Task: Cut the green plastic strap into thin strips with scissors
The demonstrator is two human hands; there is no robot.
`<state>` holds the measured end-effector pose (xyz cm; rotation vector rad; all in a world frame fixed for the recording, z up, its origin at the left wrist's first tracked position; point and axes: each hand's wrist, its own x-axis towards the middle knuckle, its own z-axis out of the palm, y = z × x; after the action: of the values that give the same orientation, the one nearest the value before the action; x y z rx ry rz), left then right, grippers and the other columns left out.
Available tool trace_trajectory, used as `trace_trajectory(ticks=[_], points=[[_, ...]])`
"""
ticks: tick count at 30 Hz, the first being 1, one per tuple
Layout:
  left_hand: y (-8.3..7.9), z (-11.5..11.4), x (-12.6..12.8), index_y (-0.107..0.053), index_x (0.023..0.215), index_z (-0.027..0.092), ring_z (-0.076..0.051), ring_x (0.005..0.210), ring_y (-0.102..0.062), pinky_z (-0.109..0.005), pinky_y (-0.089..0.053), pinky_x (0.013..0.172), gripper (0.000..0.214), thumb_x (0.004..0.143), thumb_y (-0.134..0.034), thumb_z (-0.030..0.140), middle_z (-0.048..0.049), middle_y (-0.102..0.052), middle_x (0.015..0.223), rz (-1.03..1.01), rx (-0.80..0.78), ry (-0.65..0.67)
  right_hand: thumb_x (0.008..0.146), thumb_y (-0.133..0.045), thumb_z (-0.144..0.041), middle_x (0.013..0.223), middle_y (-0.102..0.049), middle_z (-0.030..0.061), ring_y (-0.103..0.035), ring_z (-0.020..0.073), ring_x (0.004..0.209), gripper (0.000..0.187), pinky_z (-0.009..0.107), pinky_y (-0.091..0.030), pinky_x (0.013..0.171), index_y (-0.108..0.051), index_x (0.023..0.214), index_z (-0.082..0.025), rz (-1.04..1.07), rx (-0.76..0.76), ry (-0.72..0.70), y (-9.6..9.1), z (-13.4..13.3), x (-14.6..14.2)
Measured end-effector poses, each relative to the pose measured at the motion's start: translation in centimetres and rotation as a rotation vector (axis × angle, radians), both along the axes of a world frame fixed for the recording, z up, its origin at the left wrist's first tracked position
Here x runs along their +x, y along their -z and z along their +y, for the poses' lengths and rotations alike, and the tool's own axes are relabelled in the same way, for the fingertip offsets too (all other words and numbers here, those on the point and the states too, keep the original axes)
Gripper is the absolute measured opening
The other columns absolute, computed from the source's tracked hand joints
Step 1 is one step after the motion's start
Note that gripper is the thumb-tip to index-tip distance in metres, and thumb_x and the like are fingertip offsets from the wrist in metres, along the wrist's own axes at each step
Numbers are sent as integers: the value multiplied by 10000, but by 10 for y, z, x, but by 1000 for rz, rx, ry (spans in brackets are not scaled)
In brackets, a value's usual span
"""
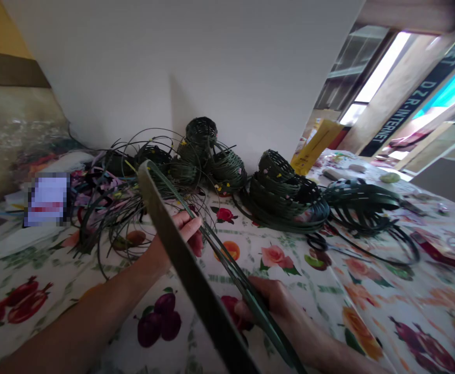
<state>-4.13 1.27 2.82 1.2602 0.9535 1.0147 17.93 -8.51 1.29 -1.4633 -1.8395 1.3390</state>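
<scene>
A long bundle of dark green weaving strips [227, 259] runs slantwise over the table between my hands. My left hand [190, 228] pinches it near its upper part, fingers closed. Lower down, my right hand [270, 301] is wrapped round the same strips. A wide flat dark band [176, 249] loops from the far end of the bundle back toward me, passing in front of my left wrist. Beyond my hands stand small woven baskets [227, 169] with yellow and pink bits on them.
Loose strips and wires [121, 218] lie tangled at the left, by a phone [48, 200]. At the right are stacked baskets [277, 192], a coil of strips [362, 202], scissors [321, 241] and a red box [441, 246]. A yellow packet [315, 148] leans behind. The tablecloth [110, 306] is fruit-patterned.
</scene>
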Motion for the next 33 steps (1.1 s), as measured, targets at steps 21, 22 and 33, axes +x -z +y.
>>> trace_trajectory(ticks=[21, 22, 33], points=[[0, 0, 0, -496, 626, 178, -121, 406, -559, -196, -325, 360, 341, 816, -626, 430, -3, -610, 496, -57, -13, -35, 855, -625, -475, 656, -594, 4, -504, 133, 596, 350, 221, -379, 520, -598, 712, -157, 106, -30, -6, 0, -2, -3], [-1, 1, -1, -502, 631, 177, -123, 413, -564, -194, -325, 355, 342, 818, -623, 437, -6, -617, 510, -57, -19, -44, 848, -630, -477, 654, -594, 4, -507, 136, 592, 350, 224, -377, 514, -598, 710, -157, 81, -26, 4, 0, -1, -3], [3, 6, -9, -542, 634, 172, -124, 414, -554, -206, -357, 359, 360, 867, -570, 444, -10, -593, 508, -23, 30, -6, 842, -599, -484, 662, -524, -22, -447, 129, 604, 340, 242, -364, 541, -530, 726, -171, -2, 21, 60, -7, 0, -2]])
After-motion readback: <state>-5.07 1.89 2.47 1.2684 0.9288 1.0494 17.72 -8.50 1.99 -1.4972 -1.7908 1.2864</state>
